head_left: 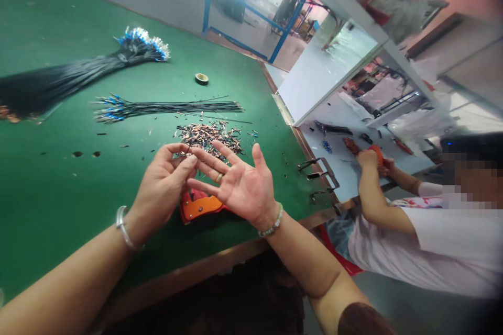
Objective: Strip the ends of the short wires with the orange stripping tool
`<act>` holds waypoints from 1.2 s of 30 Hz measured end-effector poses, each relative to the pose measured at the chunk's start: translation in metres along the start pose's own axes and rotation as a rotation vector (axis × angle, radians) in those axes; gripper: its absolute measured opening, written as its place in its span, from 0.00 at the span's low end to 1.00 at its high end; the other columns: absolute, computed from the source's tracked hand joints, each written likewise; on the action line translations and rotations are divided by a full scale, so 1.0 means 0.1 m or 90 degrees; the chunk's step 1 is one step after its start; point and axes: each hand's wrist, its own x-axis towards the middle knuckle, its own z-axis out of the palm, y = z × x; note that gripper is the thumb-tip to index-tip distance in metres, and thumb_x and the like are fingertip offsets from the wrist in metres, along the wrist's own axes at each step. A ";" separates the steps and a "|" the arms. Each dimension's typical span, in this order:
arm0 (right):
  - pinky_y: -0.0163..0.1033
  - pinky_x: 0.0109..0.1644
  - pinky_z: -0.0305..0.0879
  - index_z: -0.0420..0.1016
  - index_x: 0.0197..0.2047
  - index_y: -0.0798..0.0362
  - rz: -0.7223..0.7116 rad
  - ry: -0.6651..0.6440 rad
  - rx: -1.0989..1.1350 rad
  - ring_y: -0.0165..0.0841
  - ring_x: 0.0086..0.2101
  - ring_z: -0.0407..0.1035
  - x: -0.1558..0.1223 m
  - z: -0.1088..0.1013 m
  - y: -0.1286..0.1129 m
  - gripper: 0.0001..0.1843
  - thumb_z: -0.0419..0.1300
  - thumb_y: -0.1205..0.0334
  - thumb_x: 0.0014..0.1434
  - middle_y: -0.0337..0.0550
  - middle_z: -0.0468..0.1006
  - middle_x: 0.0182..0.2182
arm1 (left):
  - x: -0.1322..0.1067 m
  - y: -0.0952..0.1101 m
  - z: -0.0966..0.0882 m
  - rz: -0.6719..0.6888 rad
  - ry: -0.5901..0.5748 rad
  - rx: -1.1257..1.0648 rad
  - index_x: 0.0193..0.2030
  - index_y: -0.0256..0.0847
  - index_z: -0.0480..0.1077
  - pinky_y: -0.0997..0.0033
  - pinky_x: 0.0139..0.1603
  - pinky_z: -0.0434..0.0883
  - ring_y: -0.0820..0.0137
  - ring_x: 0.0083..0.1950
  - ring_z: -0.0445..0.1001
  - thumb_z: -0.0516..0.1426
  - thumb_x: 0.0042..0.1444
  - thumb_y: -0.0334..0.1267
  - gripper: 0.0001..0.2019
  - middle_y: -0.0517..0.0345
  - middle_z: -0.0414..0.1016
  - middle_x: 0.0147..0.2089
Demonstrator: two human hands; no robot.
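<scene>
My right hand point(239, 183) is held palm up above the green table point(47, 193), fingers spread wide, a ring on one finger and nothing in the palm. My left hand point(163, 186) is curled beside it, its fingertips pinched against the right hand's fingertips; whether something small sits in the pinch I cannot make out. Just beyond both hands lies a heap of small metal terminals point(208, 138). An orange-handled tool point(198, 205) lies on the table under my hands.
A thin bundle of black wires with blue ends point(157, 109) and a thick bundle point(58, 81) lie farther back. A tape roll point(201, 79) sits beyond. At the right another person point(412, 235) works at a white table point(334, 167).
</scene>
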 end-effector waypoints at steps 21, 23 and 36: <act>0.62 0.69 0.62 0.62 0.71 0.52 0.125 -0.060 -0.041 0.48 0.60 0.75 0.26 -0.23 -0.11 0.45 0.46 0.25 0.67 0.61 0.79 0.61 | 0.01 -0.02 -0.09 -0.072 0.026 0.043 0.38 0.44 0.68 0.78 0.20 0.67 0.73 0.22 0.71 0.67 0.57 0.58 0.21 0.64 0.72 0.26; 0.63 0.65 0.66 0.61 0.72 0.49 0.134 -0.080 -0.025 0.51 0.60 0.75 0.27 -0.27 -0.10 0.45 0.44 0.24 0.67 0.60 0.78 0.62 | -0.01 -0.02 -0.10 -0.073 0.043 0.054 0.38 0.45 0.68 0.77 0.19 0.67 0.72 0.22 0.72 0.65 0.59 0.60 0.21 0.64 0.72 0.26; 0.58 0.49 0.79 0.66 0.70 0.42 0.047 -0.129 -0.305 0.52 0.57 0.76 0.21 -0.29 -0.28 0.39 0.56 0.28 0.65 0.54 0.73 0.66 | 0.01 0.12 -0.15 0.030 0.053 0.262 0.43 0.49 0.76 0.74 0.19 0.64 0.74 0.22 0.64 0.60 0.64 0.60 0.17 0.62 0.69 0.25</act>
